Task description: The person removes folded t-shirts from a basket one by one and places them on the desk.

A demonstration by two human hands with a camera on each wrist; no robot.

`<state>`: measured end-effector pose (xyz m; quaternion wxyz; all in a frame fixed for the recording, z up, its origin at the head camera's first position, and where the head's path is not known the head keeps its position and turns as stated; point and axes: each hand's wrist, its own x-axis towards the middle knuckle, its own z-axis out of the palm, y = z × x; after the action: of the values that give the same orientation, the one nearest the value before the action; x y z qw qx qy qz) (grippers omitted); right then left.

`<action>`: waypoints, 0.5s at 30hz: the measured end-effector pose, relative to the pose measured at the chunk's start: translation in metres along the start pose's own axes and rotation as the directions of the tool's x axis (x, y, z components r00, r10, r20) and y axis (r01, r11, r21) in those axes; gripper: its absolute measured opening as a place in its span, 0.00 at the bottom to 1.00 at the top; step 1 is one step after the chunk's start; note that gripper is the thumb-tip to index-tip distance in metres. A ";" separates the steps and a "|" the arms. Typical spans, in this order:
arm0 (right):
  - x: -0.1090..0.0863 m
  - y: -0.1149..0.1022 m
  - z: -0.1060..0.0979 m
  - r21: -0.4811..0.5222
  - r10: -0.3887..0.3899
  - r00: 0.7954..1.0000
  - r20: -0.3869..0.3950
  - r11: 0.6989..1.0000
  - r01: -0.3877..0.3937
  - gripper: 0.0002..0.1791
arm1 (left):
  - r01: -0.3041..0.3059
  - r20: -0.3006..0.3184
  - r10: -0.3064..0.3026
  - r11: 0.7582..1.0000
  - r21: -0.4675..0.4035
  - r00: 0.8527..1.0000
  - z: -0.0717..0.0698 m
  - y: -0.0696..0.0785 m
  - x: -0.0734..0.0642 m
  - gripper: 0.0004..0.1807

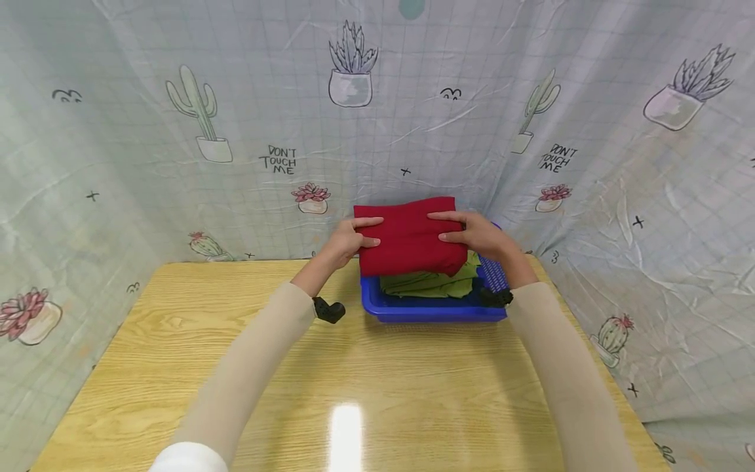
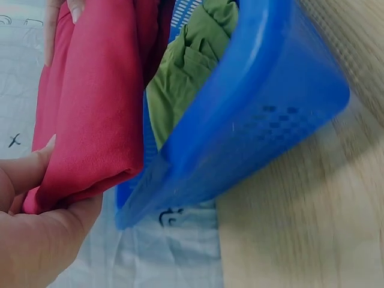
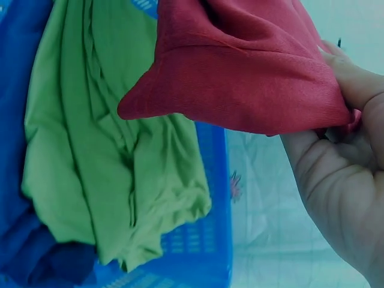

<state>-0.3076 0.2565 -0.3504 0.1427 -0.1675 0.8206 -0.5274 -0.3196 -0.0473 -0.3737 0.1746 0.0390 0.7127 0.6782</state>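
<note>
A folded red cloth (image 1: 407, 241) is between the left hand (image 1: 349, 241) and the right hand (image 1: 482, 236), above a blue basket (image 1: 436, 314).
Each hand grips one end of it with thumb and fingers. Below the hands, green cloth (image 1: 433, 286) lies inside the basket, which stands on a wooden table (image 1: 413, 387). Beyond the hands hangs a printed curtain (image 1: 407, 144).

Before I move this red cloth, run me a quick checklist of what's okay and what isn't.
1. Left hand gripping the red cloth: ok.
2. Right hand gripping its opposite end: ok.
3. Red cloth folded: ok.
4. Blue basket standing upright on the table: ok.
5. Basket free of other cloth: not ok; green cloth lies inside.
6. Bottom of the basket under the green cloth: cannot tell; it's hidden.
</note>
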 end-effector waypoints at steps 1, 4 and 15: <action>0.001 -0.002 0.002 -0.004 -0.007 1.000 -0.002 1.000 0.007 0.30 | 0.002 -0.002 -0.002 1.000 0.006 1.000 -0.003 0.001 -0.002 0.31; 0.003 -0.007 0.008 -0.047 -0.036 0.999 -0.016 0.998 0.035 0.29 | 0.002 -0.010 -0.002 1.000 0.009 1.000 -0.011 0.003 -0.007 0.31; 0.012 -0.019 0.030 -0.008 -0.083 0.997 -0.003 0.997 0.083 0.29 | -0.028 -0.029 0.030 0.996 0.086 0.999 -0.039 0.012 -0.027 0.31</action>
<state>-0.3036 0.2193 -0.3458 0.1187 -0.2010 0.8154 -0.5298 -0.3088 -0.0917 -0.3557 0.1521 0.0466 0.7431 0.6500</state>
